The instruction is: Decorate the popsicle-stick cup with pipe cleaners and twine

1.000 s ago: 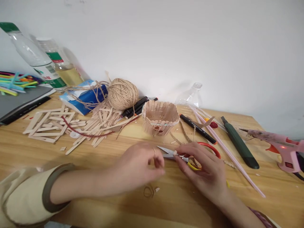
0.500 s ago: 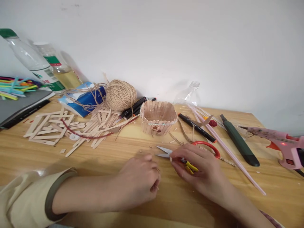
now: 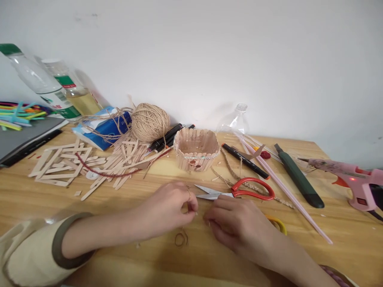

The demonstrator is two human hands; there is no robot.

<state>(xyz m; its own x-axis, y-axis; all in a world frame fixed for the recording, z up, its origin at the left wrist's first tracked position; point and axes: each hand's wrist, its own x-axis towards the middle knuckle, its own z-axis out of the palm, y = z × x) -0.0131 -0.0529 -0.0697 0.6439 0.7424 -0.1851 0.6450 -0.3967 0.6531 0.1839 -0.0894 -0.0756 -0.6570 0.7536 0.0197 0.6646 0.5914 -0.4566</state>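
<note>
My left hand (image 3: pixel 172 207) is closed in a pinch above the table, with a ring on one finger. Whatever lies between its fingertips is too small to make out. Facing it, my right hand (image 3: pixel 236 223) has its fingers curled together, their contents also unclear. Just beyond the right hand, red-handled scissors (image 3: pixel 253 194) lie with blades parted. A yellow tool handle (image 3: pixel 278 224) shows from behind my right wrist. Below the left hand rests a small thin brown coil (image 3: pixel 180 239). Farther back stands a craft-stick basket (image 3: pixel 197 163) with a beaded trim.
Loose craft sticks (image 3: pixel 72 159) and a twine ball (image 3: pixel 151 122) are on the left, with bottles (image 3: pixel 56 95) behind. To the right lie a black marker (image 3: pixel 245 160), a dark green cutter (image 3: pixel 299 177) and a pink glue gun (image 3: pixel 357 183), its light lit.
My right hand has moved down and toward me, uncovering the scissors' red handles. The left hand has risen slightly and turned, and the brown coil now shows below it.
</note>
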